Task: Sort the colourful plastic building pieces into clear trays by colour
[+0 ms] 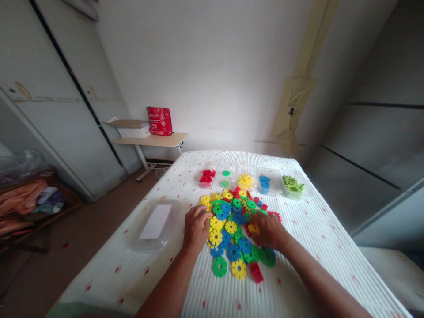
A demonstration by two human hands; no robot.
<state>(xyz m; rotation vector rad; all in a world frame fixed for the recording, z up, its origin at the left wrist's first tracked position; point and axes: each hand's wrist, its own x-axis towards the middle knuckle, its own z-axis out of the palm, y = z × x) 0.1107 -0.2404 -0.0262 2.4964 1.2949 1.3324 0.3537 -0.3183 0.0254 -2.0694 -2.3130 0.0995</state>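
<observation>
A mixed pile of plastic snowflake discs [231,227] in yellow, green and blue, with red blocks among them, lies on the bed-like surface. At the pile's left edge rests my left hand [196,227], its fingers loosely bent and touching the discs, with nothing visible in it. My right hand [269,230] reaches into the pile's right side, fingers curled down beside a yellow disc [253,228]. Its fingertips are partly hidden, so what they pinch is unclear. A red block [255,272] lies at the near edge, beside a yellow disc [239,269] and a green disc [219,267].
Clear containers behind the pile hold red pieces [206,178], green discs [225,173], yellow discs [245,181], blue discs [264,183] and light-green pieces [293,184]. A clear lid or tray [172,221] with white paper lies left. A side table [165,140] bears a red bag [160,121].
</observation>
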